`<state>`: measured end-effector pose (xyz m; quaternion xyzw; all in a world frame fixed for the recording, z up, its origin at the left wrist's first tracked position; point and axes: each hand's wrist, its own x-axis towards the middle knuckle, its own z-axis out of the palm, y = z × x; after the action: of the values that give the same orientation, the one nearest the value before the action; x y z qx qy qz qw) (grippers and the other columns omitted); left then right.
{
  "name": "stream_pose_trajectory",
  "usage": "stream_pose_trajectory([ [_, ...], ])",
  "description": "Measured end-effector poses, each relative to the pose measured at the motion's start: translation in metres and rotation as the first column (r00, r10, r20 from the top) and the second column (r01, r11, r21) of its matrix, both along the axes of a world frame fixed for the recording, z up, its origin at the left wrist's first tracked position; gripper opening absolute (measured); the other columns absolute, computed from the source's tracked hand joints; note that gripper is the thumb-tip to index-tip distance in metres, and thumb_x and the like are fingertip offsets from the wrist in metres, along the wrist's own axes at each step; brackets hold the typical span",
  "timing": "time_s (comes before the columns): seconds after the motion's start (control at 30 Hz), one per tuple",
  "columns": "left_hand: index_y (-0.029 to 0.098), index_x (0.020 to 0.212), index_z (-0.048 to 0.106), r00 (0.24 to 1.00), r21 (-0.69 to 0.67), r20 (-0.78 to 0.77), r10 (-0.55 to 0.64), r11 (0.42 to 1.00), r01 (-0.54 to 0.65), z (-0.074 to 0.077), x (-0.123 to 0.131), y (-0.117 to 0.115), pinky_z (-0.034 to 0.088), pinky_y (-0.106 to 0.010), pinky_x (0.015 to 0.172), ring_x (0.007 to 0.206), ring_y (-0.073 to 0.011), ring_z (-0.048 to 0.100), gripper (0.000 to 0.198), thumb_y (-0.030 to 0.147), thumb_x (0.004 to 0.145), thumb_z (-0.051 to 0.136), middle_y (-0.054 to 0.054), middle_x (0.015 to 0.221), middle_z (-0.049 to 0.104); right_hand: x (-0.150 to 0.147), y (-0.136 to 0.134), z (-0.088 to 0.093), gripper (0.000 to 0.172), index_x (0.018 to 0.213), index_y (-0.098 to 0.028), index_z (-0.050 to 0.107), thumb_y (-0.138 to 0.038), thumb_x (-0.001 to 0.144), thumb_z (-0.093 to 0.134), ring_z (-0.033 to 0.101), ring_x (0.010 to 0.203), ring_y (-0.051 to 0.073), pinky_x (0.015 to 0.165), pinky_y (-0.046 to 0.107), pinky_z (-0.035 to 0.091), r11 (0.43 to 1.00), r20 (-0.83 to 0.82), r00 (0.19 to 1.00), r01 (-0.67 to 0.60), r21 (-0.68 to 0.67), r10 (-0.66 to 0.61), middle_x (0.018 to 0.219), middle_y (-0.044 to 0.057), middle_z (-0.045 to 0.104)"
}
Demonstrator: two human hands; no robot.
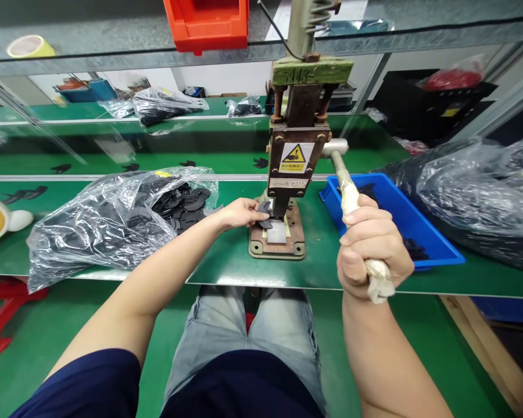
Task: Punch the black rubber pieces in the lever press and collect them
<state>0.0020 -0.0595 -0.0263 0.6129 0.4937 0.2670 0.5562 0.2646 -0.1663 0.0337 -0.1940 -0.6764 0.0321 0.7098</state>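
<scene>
My left hand [243, 213] pinches a flat black curved piece [265, 223] at the base of a hand press [299, 130]. The piece lies under the press ram [280, 207], over a pale plate [277, 232]; whether the ram touches it I cannot tell. My right hand [375, 247] is wrapped round the tape-covered press lever [347, 188], which slants toward me from the side of the press. Left of the press, an open clear plastic bag [113, 217] holds many similar black pieces [185, 206].
A blue bin [418, 226] with black pieces stands right of the press, beside a large filled plastic bag [475, 197]. Loose black pieces [131, 167] lie along the back strip. An orange bin [207, 26] and a tape roll [30, 46] sit on the overhead shelf.
</scene>
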Motion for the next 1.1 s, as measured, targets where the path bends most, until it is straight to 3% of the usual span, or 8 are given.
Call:
stream_pose_trajectory([
  [0.2,0.017,0.078,0.060,0.998,-0.043,-0.024,-0.049,0.998,0.048,0.002,0.011,0.003,0.039,-0.021,0.043,0.044,-0.0094,0.055,0.039,0.042,0.078,0.089,0.001,0.058,0.061,0.000,0.002,-0.001,0.021,0.066,-0.023,0.056,-0.028,0.079,0.071,0.066,0.086,0.019,0.107,0.062,0.052,1.000,0.013,1.000,0.005,0.017,-0.006,0.069,-0.004,0.061],
  [0.43,0.017,0.084,0.061,0.991,-0.140,-0.102,-0.091,0.987,0.076,0.007,0.017,0.012,0.036,-0.020,0.038,0.040,-0.0098,0.056,0.035,0.039,0.080,0.088,-0.003,0.066,0.070,-0.005,0.000,-0.001,0.021,0.067,-0.024,0.055,-0.030,0.082,0.069,0.066,0.085,0.018,0.108,0.060,0.054,1.000,-0.032,0.999,0.017,0.016,-0.017,0.068,-0.004,0.060],
  [0.77,0.018,0.073,0.065,0.975,-0.203,-0.218,0.040,0.976,-0.085,0.013,0.031,0.014,0.037,-0.022,0.041,0.039,-0.0118,0.052,0.030,0.033,0.072,0.091,0.000,0.051,0.062,-0.003,0.002,-0.001,0.020,0.066,-0.023,0.055,-0.027,0.079,0.069,0.066,0.084,0.018,0.106,0.060,0.053,1.000,-0.021,0.999,0.025,0.018,-0.025,0.067,-0.004,0.060],
  [0.87,0.018,0.076,0.064,0.982,-0.129,-0.182,0.049,0.989,-0.074,0.015,0.034,0.005,0.036,-0.021,0.040,0.039,-0.0103,0.050,0.027,0.033,0.076,0.087,0.000,0.054,0.063,0.001,0.003,0.000,0.019,0.065,-0.024,0.056,-0.027,0.077,0.070,0.066,0.083,0.019,0.105,0.061,0.054,1.000,0.004,1.000,0.018,0.019,-0.018,0.067,-0.004,0.061],
  [0.97,0.016,0.086,0.065,0.998,-0.015,-0.053,0.024,1.000,-0.024,0.012,0.029,-0.012,0.041,-0.020,0.044,0.048,-0.0094,0.056,0.019,0.031,0.084,0.077,-0.005,0.075,0.074,0.003,0.003,0.001,0.018,0.064,-0.024,0.057,-0.027,0.074,0.072,0.067,0.082,0.020,0.103,0.062,0.054,1.000,0.015,1.000,0.003,0.022,-0.003,0.067,-0.004,0.062],
  [1.03,0.015,0.099,0.068,0.999,0.024,0.018,-0.049,0.999,0.049,0.009,0.014,-0.023,0.046,-0.021,0.050,0.057,-0.0109,0.063,0.019,0.032,0.089,0.070,-0.010,0.093,0.077,0.002,0.003,0.002,0.020,0.063,-0.025,0.057,-0.029,0.073,0.074,0.067,0.080,0.021,0.101,0.062,0.055,1.000,-0.002,1.000,0.008,0.020,-0.008,0.066,-0.004,0.063],
  [1.1,0.017,0.110,0.072,0.997,0.103,-0.042,-0.072,0.992,0.076,0.005,-0.014,-0.030,0.051,-0.023,0.058,0.068,-0.0136,0.068,0.026,0.034,0.093,0.064,-0.010,0.102,0.078,-0.001,0.005,0.002,0.023,0.061,-0.025,0.057,-0.033,0.073,0.075,0.067,0.077,0.022,0.098,0.063,0.055,1.000,-0.045,0.999,0.027,0.014,-0.027,0.064,-0.004,0.062],
])
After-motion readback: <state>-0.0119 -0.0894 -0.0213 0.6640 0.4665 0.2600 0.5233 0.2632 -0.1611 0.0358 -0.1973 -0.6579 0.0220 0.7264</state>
